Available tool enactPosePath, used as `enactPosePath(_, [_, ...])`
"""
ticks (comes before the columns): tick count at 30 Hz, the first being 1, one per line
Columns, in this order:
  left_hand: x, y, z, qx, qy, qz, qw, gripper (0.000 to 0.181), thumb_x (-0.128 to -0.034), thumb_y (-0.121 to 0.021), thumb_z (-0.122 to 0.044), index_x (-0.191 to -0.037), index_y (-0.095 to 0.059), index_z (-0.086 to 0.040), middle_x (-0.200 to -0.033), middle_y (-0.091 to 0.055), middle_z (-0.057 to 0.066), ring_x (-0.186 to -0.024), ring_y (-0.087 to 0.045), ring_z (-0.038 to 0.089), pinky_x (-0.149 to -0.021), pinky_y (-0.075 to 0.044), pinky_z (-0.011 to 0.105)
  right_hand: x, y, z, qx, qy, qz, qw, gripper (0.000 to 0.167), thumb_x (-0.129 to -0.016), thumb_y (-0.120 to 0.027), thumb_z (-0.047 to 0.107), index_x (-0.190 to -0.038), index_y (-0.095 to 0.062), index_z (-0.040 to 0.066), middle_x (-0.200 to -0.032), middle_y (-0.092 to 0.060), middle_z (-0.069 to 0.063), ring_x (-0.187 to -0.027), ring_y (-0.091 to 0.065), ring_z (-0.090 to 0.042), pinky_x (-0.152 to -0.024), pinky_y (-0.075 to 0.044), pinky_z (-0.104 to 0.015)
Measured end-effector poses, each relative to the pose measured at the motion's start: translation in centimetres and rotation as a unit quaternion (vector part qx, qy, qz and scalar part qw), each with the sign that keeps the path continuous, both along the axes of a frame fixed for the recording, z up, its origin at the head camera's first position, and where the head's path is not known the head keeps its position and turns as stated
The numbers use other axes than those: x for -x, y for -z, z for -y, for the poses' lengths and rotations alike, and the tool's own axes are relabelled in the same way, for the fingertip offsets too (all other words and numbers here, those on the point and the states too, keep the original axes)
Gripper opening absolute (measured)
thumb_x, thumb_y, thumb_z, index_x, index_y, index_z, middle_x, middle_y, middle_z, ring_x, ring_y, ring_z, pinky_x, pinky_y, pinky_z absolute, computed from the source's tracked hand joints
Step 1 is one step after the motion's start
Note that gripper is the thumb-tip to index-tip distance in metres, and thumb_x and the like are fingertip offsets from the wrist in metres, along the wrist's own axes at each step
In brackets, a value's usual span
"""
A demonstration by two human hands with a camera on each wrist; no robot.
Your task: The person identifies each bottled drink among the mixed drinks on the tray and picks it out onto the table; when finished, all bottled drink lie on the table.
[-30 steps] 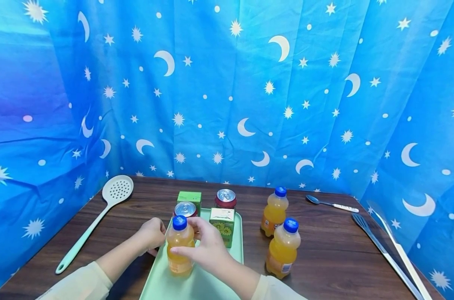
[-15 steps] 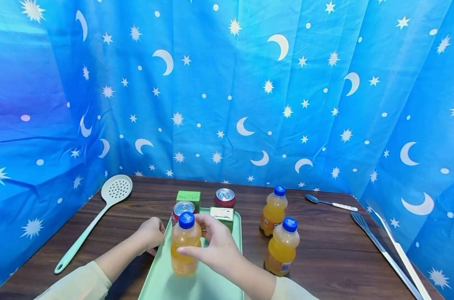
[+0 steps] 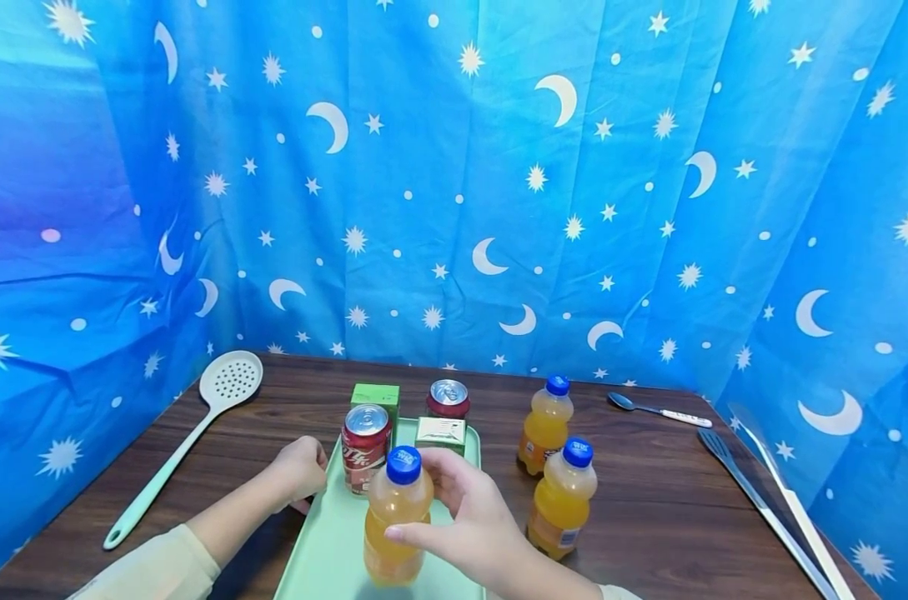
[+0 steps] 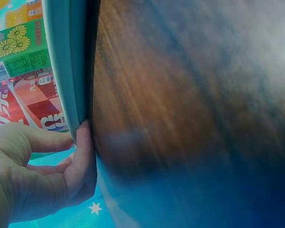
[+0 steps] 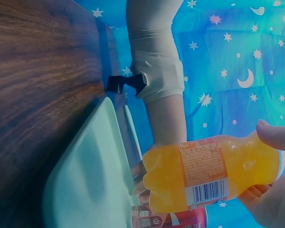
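In the head view my right hand (image 3: 476, 521) grips an orange drink bottle (image 3: 390, 554) with a blue cap round its upper part. The bottle is nearly upright, held above the light green tray (image 3: 314, 558); the right wrist view shows a gap under its base. My left hand (image 3: 299, 471) pinches the tray's left rim between thumb and fingers, plainest in the left wrist view. On the tray stand a red soda can (image 3: 365, 458) and a green drink carton with yellow flowers (image 4: 21, 47), whose front is hidden behind my right hand in the head view.
Behind are another green carton (image 3: 376, 396) and another red can (image 3: 449, 398). Two orange drink bottles (image 3: 566, 504) stand right of the tray. A slotted skimmer (image 3: 232, 379) lies left; a spoon (image 3: 659, 411), a fork (image 3: 769, 508) and a white-handled utensil (image 3: 806, 525) lie right. Patterned curtain (image 3: 454, 208) encloses the table.
My right hand has carried the bottle right and toward the person, away from the near red can, whose front now shows. My left hand has stayed at the tray's rim.
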State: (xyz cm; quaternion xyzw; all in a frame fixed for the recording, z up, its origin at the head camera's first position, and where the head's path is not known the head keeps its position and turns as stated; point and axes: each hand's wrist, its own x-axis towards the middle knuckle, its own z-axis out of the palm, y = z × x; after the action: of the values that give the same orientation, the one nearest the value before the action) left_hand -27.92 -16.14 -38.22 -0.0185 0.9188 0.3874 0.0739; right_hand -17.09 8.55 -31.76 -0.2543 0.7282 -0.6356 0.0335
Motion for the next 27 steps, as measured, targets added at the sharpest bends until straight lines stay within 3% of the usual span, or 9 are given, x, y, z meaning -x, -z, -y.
enactPosePath(7, [0.1, 0.0, 0.0, -0.001, 0.000, -0.003, 1.0000, 0.016, -0.0758, -0.053, 0.014, -0.075, -0.045, 0.001, -0.075, -0.043, 0.014, -0.061, -0.051, 0.024, -0.043, -0.054, 0.035, -0.7, 0.2, -1.5, 0.002, -0.017, -0.017, 0.9997, 0.054, -0.079, -0.076, 0.021, -0.126, -0.051, 0.011, -0.120, -0.058, -0.002, -0.111, -0.057, -0.016, -0.094, -0.045, -0.028])
enactPosePath(14, [0.1, 0.1, -0.1, -0.001, -0.002, -0.006, 1.0000, 0.016, -0.0752, -0.054, 0.014, -0.075, -0.044, 0.001, -0.075, -0.043, 0.014, -0.061, -0.051, 0.024, -0.043, -0.054, 0.035, -1.5, -0.1, -3.0, 0.021, -0.016, 0.012, 0.9996, 0.054, -0.081, -0.074, 0.018, -0.127, -0.049, 0.005, -0.121, -0.057, -0.009, -0.109, -0.058, -0.021, -0.093, -0.047, -0.030])
enactPosePath(21, [0.0, 0.0, -0.2, -0.006, -0.001, -0.007, 1.0000, 0.017, -0.0740, -0.053, 0.014, -0.075, -0.044, 0.001, -0.075, -0.043, 0.014, -0.060, -0.051, 0.024, -0.043, -0.054, 0.035, -2.7, -0.7, -4.8, -0.007, 0.013, 0.043, 0.9990, 0.058, -0.080, -0.075, 0.024, -0.128, -0.048, 0.005, -0.122, -0.057, -0.009, -0.111, -0.057, -0.023, -0.093, -0.047, -0.032])
enactPosePath(27, [-0.1, 0.0, -0.1, -0.006, 0.005, -0.008, 0.9999, 0.016, -0.0760, -0.054, 0.014, -0.077, -0.044, 0.001, -0.076, -0.043, 0.014, -0.062, -0.051, 0.024, -0.043, -0.054, 0.035, -3.3, -0.9, -6.4, -0.001, 0.021, 0.061, 0.9979, 0.058, -0.081, -0.075, 0.019, -0.128, -0.046, 0.000, -0.121, -0.057, -0.014, -0.110, -0.057, -0.026, -0.090, -0.049, -0.034])
